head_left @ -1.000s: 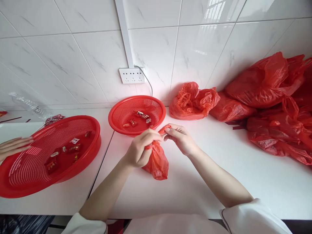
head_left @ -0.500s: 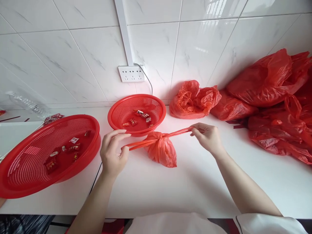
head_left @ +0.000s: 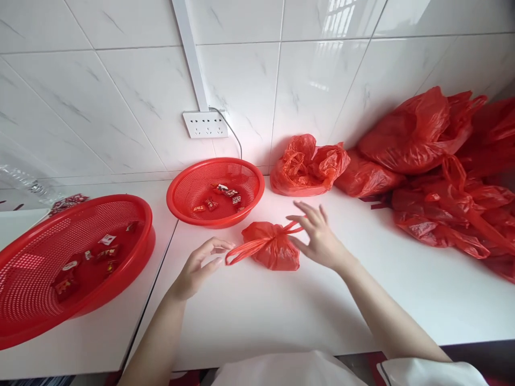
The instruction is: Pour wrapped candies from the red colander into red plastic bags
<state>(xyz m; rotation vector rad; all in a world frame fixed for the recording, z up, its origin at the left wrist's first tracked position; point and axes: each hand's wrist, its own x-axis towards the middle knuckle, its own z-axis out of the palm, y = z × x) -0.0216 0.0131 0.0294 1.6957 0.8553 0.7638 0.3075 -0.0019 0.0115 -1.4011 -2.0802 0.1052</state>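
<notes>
A small red plastic bag (head_left: pixel 277 252), knotted at its neck, lies on the white table (head_left: pixel 257 316) in front of me. Its two handle loops stick out to either side. My left hand (head_left: pixel 197 268) is open beside the left loop, thumb and fingers apart near its end. On the other side, my right hand (head_left: pixel 319 236) has its fingers spread next to the right loop, which passes partly behind them. Neither hand grips the bag.
Behind the bag stands a red mesh basket (head_left: pixel 175 195) with several wrapped sweets; a larger red basket (head_left: pixel 147 236) with more is at left. A crumpled red bag (head_left: pixel 308 166) and a pile of filled red bags (head_left: pixel 410 134) lie right. A socket strip (head_left: pixel 206 124) is on the wall.
Both hands have let go of the stretched handles, and their fingers have opened. The handle loops have slackened, and the knotted bag has turned slightly on the table. The view has shifted a little right.
</notes>
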